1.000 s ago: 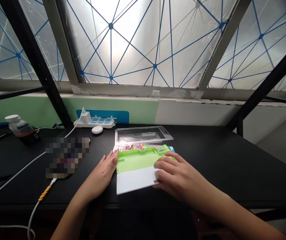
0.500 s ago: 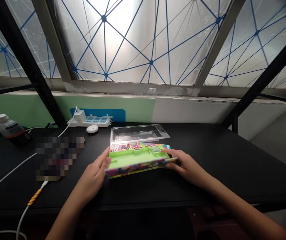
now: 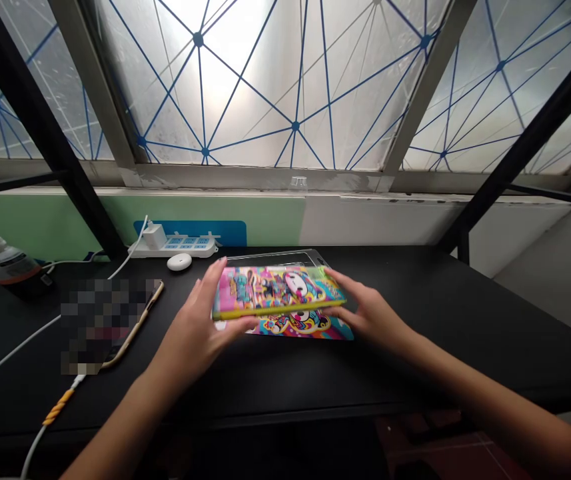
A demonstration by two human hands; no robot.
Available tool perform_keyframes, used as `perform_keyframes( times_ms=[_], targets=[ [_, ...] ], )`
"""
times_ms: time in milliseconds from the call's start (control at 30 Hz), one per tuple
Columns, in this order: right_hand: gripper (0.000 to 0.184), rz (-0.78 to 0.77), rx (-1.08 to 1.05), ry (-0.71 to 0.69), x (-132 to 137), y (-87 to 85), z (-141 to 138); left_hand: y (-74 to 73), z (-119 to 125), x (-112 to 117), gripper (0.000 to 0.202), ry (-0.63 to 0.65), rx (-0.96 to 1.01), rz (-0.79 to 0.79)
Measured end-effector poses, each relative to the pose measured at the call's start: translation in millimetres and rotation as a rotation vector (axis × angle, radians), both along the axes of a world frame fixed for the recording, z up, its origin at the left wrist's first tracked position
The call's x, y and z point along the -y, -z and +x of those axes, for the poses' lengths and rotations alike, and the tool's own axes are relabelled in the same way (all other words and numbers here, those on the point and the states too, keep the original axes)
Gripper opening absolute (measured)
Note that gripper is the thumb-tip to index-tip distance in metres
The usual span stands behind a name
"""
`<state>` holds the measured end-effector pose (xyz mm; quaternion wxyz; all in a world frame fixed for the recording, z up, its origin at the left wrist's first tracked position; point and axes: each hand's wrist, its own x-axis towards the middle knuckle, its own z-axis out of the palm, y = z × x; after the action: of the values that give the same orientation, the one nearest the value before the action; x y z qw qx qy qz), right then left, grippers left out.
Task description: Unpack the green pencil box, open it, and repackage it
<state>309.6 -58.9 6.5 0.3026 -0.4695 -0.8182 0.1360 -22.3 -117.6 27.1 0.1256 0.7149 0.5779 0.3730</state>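
A pencil case (image 3: 265,288) with a bright cartoon-printed lid and a yellow-green edge is held slightly tilted above the black desk. Its lid looks closed, so the inside is hidden. My left hand (image 3: 204,323) grips the left end, thumb along the near side and fingers at the far edge. At the right end, my right hand (image 3: 369,308) holds it between thumb and fingers. Beneath the case lies a colourful printed card (image 3: 310,325) of similar design, partly covered. Just behind, a clear plastic shell (image 3: 285,256) is mostly blocked by the case.
On the left lies a phone (image 3: 135,333), its screen blurred out, with a charging cable (image 3: 58,407) attached. A white power strip (image 3: 185,248), a small white round case (image 3: 179,262) and a white-capped bottle (image 3: 8,263) stand farther back. Black metal posts (image 3: 72,173) rise at the desk's rear.
The green interior of the pencil case was showing; now the printed lid covers it. The case has been raised and turned, uncovering the card below. My left thumb has shifted to its near side.
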Motion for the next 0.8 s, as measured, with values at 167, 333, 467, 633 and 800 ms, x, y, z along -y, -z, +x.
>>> perform_keyframes(
  times_ms=[167, 333, 467, 633, 800],
  targets=[
    [0.072, 0.055, -0.101, 0.034, -62.4, -28.5, -12.1, -26.2, 9.1, -72.5, 0.08, 0.019, -0.098, 0.107],
    [0.069, 0.039, -0.009, -0.008, -97.9, 5.6, -20.7, 10.5, 0.2, -104.6, 0.078, -0.04, -0.231, -0.058],
    [0.059, 0.121, 0.177, -0.041, -95.5, 28.9, -20.2, 29.7, -7.3, -99.9, 0.086, -0.041, -0.371, -0.3],
    [0.053, 0.258, 0.44, -0.006, -85.3, 26.1, -22.1, 23.0, -3.9, -95.4, 0.082, -0.067, -0.516, -0.302],
    [0.042, 0.473, 0.331, -0.191, -51.9, 13.0, -38.4, 18.8, 13.4, -94.1, 0.068, -0.072, -0.537, -0.04]
  ],
)
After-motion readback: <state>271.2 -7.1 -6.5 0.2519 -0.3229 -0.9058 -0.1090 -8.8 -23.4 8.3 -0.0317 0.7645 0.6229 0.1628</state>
